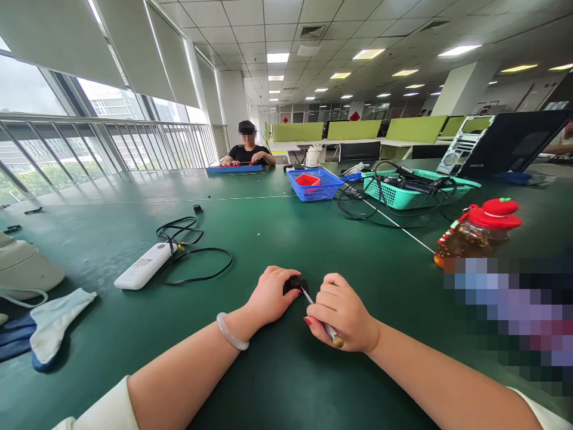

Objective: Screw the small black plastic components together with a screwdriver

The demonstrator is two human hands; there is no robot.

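Observation:
On the green tabletop [268,382], my left hand [272,294] is closed around a small black part [293,283]; its kind is not clear, and the fingers cover some of it. My right hand [342,313] grips a screwdriver [332,334] with a thin metal shaft, its butt end showing below the fist. The shaft slants up to the left, and its tip meets the black part beside my left thumb. A pale bracelet [231,332] rings my left wrist.
Left of my hands lie a white power bank [145,266], a black cable [210,279] and a glove [62,322]. Farther off stand a blue basket [316,192] and a green basket [398,200] of cables. A red-lidded jar [481,236] is right; a person [248,152] sits opposite.

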